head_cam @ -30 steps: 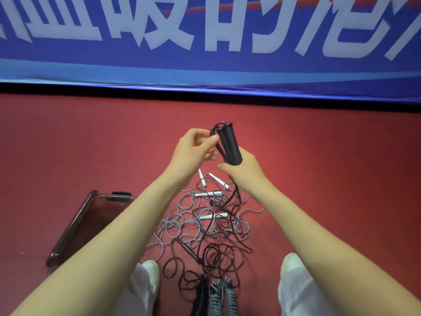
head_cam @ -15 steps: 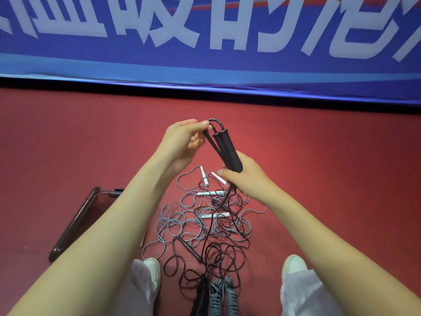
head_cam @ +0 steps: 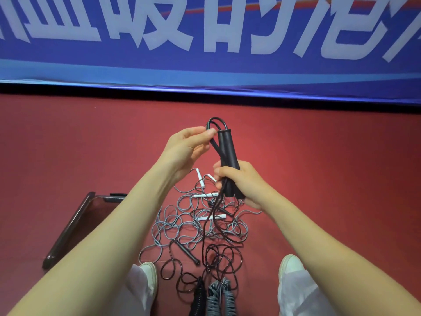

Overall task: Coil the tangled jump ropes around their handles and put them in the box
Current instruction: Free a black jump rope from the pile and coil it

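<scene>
Above tangled ropes (head_cam: 193, 224) on red floor (head_cam: 330, 167), right hand (head_cam: 246, 183) grips two black handles (head_cam: 227, 151) upright; left hand (head_cam: 184, 147) pinches their rope loop (head_cam: 213, 124). Box (head_cam: 75, 224) lies left.

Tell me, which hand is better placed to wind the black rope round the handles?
Likely the left hand: its fingers pinch the rope loop by the handles' top, so it can circle them. The right hand grips the handles and looks busy steadying them.

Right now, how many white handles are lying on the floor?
4 white handles: one below the left hand, one beside the right hand thumb, one lower, one lowest. The hands may hide others.
</scene>
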A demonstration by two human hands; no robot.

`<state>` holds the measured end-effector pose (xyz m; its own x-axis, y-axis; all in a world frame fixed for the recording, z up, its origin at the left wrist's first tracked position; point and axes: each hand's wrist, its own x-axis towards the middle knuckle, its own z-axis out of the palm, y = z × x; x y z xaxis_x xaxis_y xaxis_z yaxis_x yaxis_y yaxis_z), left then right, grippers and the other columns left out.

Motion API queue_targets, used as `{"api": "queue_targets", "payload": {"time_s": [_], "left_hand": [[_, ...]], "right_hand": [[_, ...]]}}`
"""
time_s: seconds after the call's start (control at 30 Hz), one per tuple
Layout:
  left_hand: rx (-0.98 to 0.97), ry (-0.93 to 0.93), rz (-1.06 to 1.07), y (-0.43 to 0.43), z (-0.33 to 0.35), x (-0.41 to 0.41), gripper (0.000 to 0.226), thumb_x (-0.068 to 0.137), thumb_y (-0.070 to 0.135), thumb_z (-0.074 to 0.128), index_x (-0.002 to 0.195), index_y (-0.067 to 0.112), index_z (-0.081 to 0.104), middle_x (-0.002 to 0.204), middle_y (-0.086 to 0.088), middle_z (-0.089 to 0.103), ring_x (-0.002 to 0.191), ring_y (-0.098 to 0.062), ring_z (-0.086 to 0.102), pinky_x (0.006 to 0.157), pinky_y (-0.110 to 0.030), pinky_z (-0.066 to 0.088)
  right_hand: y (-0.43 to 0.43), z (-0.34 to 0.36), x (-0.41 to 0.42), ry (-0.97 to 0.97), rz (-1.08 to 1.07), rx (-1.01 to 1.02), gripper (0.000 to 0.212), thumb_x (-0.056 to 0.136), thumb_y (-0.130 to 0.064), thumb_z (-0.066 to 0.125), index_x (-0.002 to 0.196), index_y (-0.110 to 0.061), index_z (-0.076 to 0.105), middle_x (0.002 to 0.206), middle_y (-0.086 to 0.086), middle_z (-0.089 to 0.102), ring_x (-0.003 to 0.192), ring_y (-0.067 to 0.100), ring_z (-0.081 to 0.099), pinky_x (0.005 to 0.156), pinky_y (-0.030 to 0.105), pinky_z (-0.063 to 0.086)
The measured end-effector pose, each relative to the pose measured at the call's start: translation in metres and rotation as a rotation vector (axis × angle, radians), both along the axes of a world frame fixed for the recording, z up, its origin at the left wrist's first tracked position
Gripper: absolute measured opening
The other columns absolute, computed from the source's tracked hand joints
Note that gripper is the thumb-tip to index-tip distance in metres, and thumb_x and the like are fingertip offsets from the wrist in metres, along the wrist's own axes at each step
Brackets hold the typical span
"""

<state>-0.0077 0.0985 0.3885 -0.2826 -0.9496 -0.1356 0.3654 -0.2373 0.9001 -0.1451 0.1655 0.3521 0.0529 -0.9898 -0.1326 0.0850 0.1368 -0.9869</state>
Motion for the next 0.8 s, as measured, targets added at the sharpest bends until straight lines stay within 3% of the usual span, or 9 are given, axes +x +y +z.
{"api": "queue_targets", "payload": {"time_s": [0.1,0.23,0.3,0.4,0.53,0.6,0.67,0.73,0.8], "left_hand": [[-0.077,-0.092,-0.091,0.007,-0.002,-0.004,0.021,0.083,0.007,0.070,0.100,0.001,0.060,0.091,-0.007,0.067,0.067,-0.006,0.065,0.068,-0.015,0.052],[-0.127,-0.100,-0.070,0.013,-0.001,-0.006,0.013,0.081,0.007,0.071,0.087,0.005,0.060,0.079,-0.003,0.062,0.060,-0.007,0.062,0.065,-0.015,0.051],[-0.129,-0.115,-0.110,0.013,0.000,-0.005,0.016,0.082,0.011,0.070,0.093,0.006,0.060,0.077,-0.002,0.059,0.055,-0.005,0.057,0.059,-0.015,0.048],[-0.198,-0.162,-0.336,0.014,0.004,0.002,0.023,0.083,0.021,0.063,0.100,0.006,0.068,0.068,-0.005,0.047,0.047,-0.005,0.041,0.053,-0.015,0.037],[-0.189,-0.129,-0.438,0.018,0.005,0.004,0.026,0.084,0.024,0.058,0.098,0.008,0.073,0.063,-0.004,0.036,0.041,-0.005,0.038,0.049,-0.014,0.041],[-0.186,-0.132,-0.389,0.020,0.005,-0.001,0.020,0.089,0.019,0.057,0.097,0.006,0.070,0.065,-0.004,0.051,0.041,-0.001,0.038,0.047,-0.012,0.039],[-0.186,-0.145,-0.331,0.021,0.005,-0.006,0.014,0.093,0.013,0.055,0.096,0.007,0.067,0.076,-0.001,0.070,0.048,-0.001,0.050,0.049,-0.011,0.041],[-0.173,-0.149,-0.279,0.019,0.006,-0.006,0.010,0.093,0.011,0.057,0.094,0.009,0.067,0.090,-0.001,0.074,0.062,-0.005,0.064,0.055,-0.013,0.047],[-0.179,-0.172,-0.238,0.016,0.008,-0.004,0.008,0.092,0.012,0.059,0.096,0.009,0.066,0.094,-0.002,0.074,0.064,-0.004,0.064,0.055,-0.014,0.044]], "right_hand": [[0.000,0.004,0.000,-0.155,0.001,0.001,0.009,0.091,0.003,0.052,0.089,-0.004,0.055,0.069,0.007,0.055,0.055,0.017,0.053,0.054,0.029,0.050],[0.003,0.008,-0.004,-0.177,0.133,-0.014,0.006,0.092,0.001,0.053,0.093,-0.004,0.055,0.071,0.005,0.056,0.058,0.016,0.053,0.059,0.030,0.049],[0.005,0.011,-0.006,-0.210,0.225,0.004,0.008,0.087,-0.003,0.056,0.095,-0.004,0.055,0.069,0.004,0.055,0.058,0.016,0.053,0.060,0.030,0.049],[0.008,0.015,-0.009,-0.270,0.361,0.083,0.011,0.084,-0.006,0.053,0.095,-0.005,0.054,0.067,0.003,0.053,0.055,0.015,0.052,0.057,0.028,0.049],[0.010,0.017,-0.008,-0.277,0.417,0.138,0.007,0.083,-0.006,0.051,0.090,-0.007,0.053,0.064,0.003,0.050,0.055,0.016,0.050,0.057,0.028,0.048],[0.009,0.017,-0.008,-0.298,0.395,0.163,0.005,0.082,-0.006,0.051,0.085,-0.007,0.055,0.064,0.004,0.050,0.054,0.016,0.050,0.056,0.027,0.048],[0.007,0.014,-0.007,-0.286,0.331,0.171,0.004,0.082,-0.006,0.053,0.083,-0.005,0.056,0.065,0.005,0.053,0.056,0.017,0.053,0.057,0.026,0.050],[0.004,0.011,-0.005,-0.244,0.223,0.140,0.002,0.082,-0.004,0.058,0.083,-0.003,0.058,0.068,0.008,0.057,0.059,0.017,0.058,0.060,0.027,0.053],[0.003,0.009,-0.002,-0.135,0.117,0.067,0.004,0.086,-0.002,0.063,0.086,-0.003,0.059,0.071,0.009,0.061,0.060,0.016,0.061,0.061,0.027,0.054]]}}
